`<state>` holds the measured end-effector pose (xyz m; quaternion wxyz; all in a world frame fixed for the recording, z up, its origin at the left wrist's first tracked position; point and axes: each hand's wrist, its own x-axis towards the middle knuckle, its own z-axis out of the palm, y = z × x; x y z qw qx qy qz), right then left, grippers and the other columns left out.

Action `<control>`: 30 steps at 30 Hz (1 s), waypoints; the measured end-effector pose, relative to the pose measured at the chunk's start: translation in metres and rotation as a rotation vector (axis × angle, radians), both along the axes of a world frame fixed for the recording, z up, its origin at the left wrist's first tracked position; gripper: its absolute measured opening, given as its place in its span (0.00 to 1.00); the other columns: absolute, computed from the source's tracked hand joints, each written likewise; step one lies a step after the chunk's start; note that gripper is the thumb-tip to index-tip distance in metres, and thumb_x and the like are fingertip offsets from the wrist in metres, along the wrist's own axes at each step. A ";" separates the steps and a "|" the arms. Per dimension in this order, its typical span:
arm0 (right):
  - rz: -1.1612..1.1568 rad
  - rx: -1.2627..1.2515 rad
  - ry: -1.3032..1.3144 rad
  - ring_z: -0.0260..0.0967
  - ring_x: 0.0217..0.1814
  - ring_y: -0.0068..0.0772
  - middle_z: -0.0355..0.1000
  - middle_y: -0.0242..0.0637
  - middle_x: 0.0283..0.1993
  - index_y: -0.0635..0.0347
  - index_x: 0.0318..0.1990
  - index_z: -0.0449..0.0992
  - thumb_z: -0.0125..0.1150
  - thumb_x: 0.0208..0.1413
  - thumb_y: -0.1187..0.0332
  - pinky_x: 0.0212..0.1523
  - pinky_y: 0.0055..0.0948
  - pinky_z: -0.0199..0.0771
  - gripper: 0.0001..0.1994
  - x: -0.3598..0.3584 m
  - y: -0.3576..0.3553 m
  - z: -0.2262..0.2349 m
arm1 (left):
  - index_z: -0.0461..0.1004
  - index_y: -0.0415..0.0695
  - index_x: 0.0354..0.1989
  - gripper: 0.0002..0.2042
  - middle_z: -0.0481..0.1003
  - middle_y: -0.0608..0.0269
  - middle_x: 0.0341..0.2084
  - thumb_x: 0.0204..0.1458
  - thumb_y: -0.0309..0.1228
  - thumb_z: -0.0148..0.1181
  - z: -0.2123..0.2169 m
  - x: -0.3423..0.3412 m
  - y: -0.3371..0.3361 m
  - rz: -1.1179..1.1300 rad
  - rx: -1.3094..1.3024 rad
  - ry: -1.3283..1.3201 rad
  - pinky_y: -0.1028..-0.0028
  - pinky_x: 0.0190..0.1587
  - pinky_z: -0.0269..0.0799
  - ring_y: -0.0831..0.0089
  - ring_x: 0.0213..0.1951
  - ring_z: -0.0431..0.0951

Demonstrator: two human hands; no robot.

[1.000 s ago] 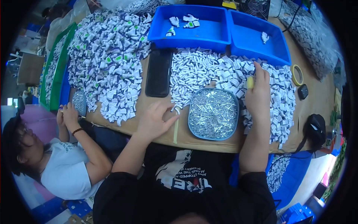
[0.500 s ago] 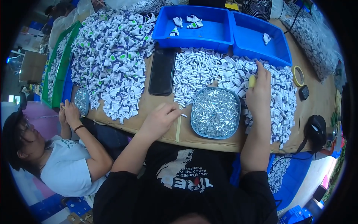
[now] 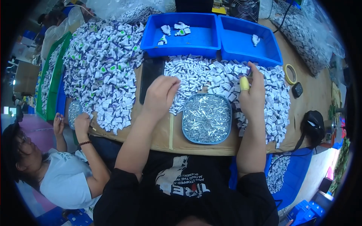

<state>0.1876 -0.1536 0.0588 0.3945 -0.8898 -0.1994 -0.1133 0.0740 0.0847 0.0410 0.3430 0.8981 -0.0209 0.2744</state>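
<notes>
My left hand (image 3: 161,95) is over the near left edge of a pile of small white finger-shaped plastic pieces (image 3: 188,69). Its fingers are pinched together; whatever lies between the tips is hidden. My right hand (image 3: 253,92) reaches over a pile of white ribbed plastic pieces (image 3: 277,100), index finger stretched forward and apart from the thumb, which wears a yellow finger cover (image 3: 244,83). I see nothing held in it. Between my forearms stands a blue-grey square tub (image 3: 184,130) full of short silvery metal pins (image 3: 207,116).
Two blue bins (image 3: 181,51) (image 3: 250,54) at the back hold a few white hand-shaped pieces. A black phone (image 3: 148,79) lies beside a large heap of white, purple and green parts (image 3: 102,71). Yellow tape (image 3: 290,74) lies right. A co-worker (image 3: 64,169) sits at left.
My left hand has moved forward from beside the tub to the finger-shaped pieces; the small white piece at its fingertips no longer shows. My right hand's thumb now shows apart from the index finger.
</notes>
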 end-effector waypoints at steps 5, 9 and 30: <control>0.071 0.340 0.246 0.70 0.49 0.35 0.64 0.42 0.49 0.65 0.61 0.58 0.41 0.52 0.85 0.49 0.31 0.71 0.26 -0.002 -0.003 0.004 | 0.70 0.37 0.33 0.05 0.73 0.55 0.31 0.49 0.24 0.58 0.022 0.046 -0.005 0.016 0.081 -0.009 0.69 0.35 0.69 0.63 0.34 0.74; 0.347 0.820 0.437 0.70 0.50 0.40 0.59 0.40 0.50 0.68 0.62 0.55 0.45 0.52 0.83 0.51 0.37 0.73 0.27 -0.014 0.007 0.008 | 0.66 0.40 0.39 0.06 0.73 0.57 0.39 0.59 0.28 0.50 0.007 0.044 -0.025 -0.280 -1.075 0.264 0.76 0.33 0.71 0.75 0.38 0.75; 0.602 0.833 0.750 0.65 0.52 0.27 0.65 0.40 0.51 0.69 0.61 0.59 0.45 0.51 0.82 0.52 0.25 0.65 0.26 -0.049 0.025 0.007 | 0.68 0.35 0.43 0.12 0.75 0.58 0.32 0.51 0.20 0.60 0.032 0.028 -0.053 -0.339 -1.320 0.241 0.82 0.35 0.74 0.78 0.35 0.76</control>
